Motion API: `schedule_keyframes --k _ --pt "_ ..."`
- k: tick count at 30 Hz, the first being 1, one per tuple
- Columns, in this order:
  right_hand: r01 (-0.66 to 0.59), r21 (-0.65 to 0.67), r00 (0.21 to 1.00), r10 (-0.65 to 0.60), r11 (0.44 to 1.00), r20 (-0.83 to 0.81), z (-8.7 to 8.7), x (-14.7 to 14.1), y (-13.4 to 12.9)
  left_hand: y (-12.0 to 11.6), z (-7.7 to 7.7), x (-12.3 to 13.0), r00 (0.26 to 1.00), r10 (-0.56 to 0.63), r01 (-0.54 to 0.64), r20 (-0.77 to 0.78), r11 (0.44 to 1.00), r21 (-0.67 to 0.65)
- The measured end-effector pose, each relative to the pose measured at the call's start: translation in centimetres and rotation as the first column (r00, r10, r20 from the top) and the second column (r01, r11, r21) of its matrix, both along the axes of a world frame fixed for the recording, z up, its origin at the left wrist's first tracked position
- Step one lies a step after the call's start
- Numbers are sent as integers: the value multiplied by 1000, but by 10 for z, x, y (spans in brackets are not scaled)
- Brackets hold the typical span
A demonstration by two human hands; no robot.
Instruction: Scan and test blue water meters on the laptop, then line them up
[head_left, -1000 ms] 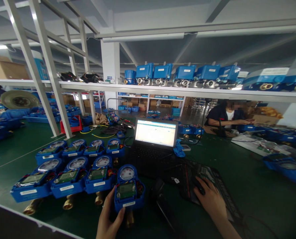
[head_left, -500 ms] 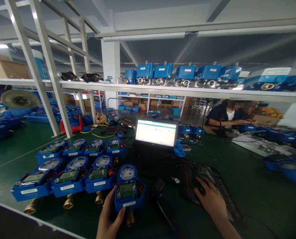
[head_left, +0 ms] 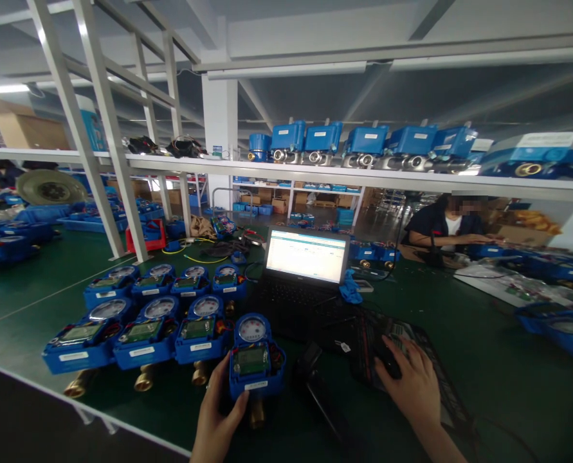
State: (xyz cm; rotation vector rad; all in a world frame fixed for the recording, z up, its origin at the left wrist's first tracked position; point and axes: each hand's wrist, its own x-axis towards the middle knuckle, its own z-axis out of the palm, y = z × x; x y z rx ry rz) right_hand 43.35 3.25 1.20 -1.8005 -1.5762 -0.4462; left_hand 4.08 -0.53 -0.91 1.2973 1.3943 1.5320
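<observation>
My left hand (head_left: 219,404) grips the left side of a blue meter (head_left: 256,370) with a round dial, a green circuit board and a brass fitting, its thumb at the lower front edge. On a dark patterned mouse pad (head_left: 424,341), my right hand (head_left: 411,381) is curled over a black mouse (head_left: 387,359). Between the hands lies a black handheld scanner (head_left: 318,392). Behind them stands an open laptop (head_left: 306,257) with a lit screen.
Two rows of similar blue meters (head_left: 144,334) stand at the left. A shelf (head_left: 315,172) holding blue boxed units crosses above the table. Metal posts (head_left: 117,141) rise at the left. Another person (head_left: 440,225) works at the back right, near a blue cloth (head_left: 350,287).
The whole view has shifted slightly, so things appear a little further right. Both hands keep their places on the meter and the mouse.
</observation>
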Motion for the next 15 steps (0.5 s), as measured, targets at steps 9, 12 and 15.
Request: schedule_keyframes --k 9,12,15 --pt "-346 -540 914 146 767 -378 17 -132 -53 9 -11 -7 996 -89 90 -14 994 59" --pt "-426 -415 789 105 804 -606 13 -139 -65 7 1 -5 993 -118 120 -31 991 61" --pt "-494 -185 517 116 850 -848 4 -152 -95 4 12 -2 991 -134 136 -33 988 72"
